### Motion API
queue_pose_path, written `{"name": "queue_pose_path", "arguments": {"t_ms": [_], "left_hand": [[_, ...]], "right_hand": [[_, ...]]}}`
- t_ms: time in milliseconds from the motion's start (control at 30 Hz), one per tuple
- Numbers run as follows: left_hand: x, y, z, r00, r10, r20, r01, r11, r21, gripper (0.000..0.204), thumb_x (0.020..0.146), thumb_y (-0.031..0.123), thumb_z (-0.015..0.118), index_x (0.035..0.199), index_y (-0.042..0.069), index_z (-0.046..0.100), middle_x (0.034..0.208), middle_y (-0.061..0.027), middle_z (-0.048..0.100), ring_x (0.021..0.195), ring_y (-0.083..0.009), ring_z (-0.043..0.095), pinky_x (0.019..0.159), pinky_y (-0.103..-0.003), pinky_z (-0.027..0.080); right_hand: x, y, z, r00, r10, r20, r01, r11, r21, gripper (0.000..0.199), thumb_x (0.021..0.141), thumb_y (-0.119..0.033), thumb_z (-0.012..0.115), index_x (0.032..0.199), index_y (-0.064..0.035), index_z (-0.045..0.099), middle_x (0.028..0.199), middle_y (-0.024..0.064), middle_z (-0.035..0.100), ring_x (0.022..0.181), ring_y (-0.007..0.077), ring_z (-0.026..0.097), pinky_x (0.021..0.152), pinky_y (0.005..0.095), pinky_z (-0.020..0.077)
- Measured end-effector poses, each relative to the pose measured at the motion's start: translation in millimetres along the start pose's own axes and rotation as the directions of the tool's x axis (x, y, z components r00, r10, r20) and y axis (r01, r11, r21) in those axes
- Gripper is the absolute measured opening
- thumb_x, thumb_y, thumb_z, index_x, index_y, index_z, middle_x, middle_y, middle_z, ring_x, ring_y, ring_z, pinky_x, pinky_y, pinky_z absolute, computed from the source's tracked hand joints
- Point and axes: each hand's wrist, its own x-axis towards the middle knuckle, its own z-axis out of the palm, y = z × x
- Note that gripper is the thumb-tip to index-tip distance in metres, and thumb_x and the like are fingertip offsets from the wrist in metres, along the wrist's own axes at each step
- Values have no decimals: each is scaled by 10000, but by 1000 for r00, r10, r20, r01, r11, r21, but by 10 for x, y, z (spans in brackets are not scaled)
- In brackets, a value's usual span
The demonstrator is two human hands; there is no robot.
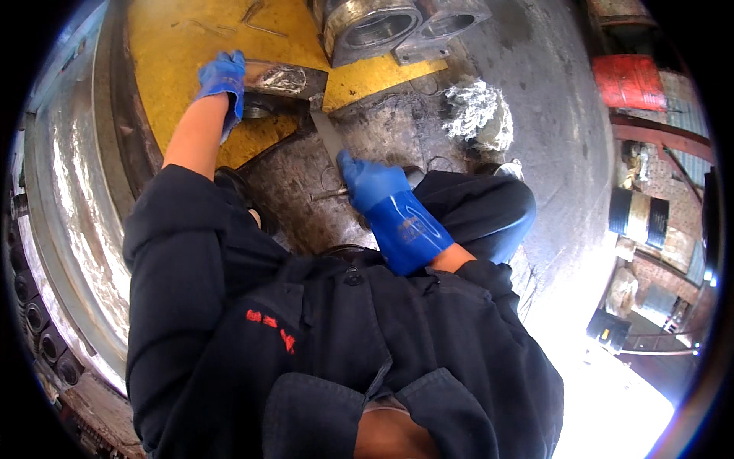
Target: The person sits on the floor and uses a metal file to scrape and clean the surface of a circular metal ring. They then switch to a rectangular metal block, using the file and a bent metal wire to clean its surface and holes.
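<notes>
My left hand [222,79], in a blue rubber glove, is closed on the left end of a metal block [287,79] that has a shiny, scraped upper face. The block sits at the edge of the yellow surface, and its underside is dark and partly hidden. My right hand [380,187], in a long blue glove, is wrapped round the near end of a flat file [327,136]. The file's far end reaches up to the block's right corner, seeming to touch it. Its handle is hidden in the glove.
Two heavy metal housings with round bores [378,30] stand at the far side. A clump of white rag [480,115] lies right on the dark floor. Bent rods [256,21] rest on the yellow surface [164,46]. A long metal beam [80,176] runs along my left.
</notes>
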Motion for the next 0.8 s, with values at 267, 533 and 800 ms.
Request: {"name": "queue_pose_path", "arguments": {"t_ms": [267,533,800], "left_hand": [[-59,-23,-12,999,35,-1,-35,999,-24,421,979,274,441,1344,69,490,1324,-236,574,1180,-418,599,999,-511,450],[-396,310,-626,999,37,35,-32,990,-137,593,912,125,608,1458,38,394,1379,-257,537,1189,-449,583,944,-498,503],[-460,458,-806,966,187,177,-215,963,160,745,830,89,717,1475,24,349,1406,-272,505,1206,-434,586,949,-502,510]], "right_hand": [[137,-90,-174,993,66,98,-64,998,-19,504,934,-142,472,1431,-59,445,1064,172,705,911,327,725,716,514,564],[286,1,-210,988,143,65,-148,986,80,484,938,-157,477,1414,-71,465,1083,177,704,893,351,729,738,533,562],[451,160,-324,980,181,81,-189,975,113,374,956,-170,490,1311,-54,484,1084,189,697,946,351,718,756,523,563]]}}
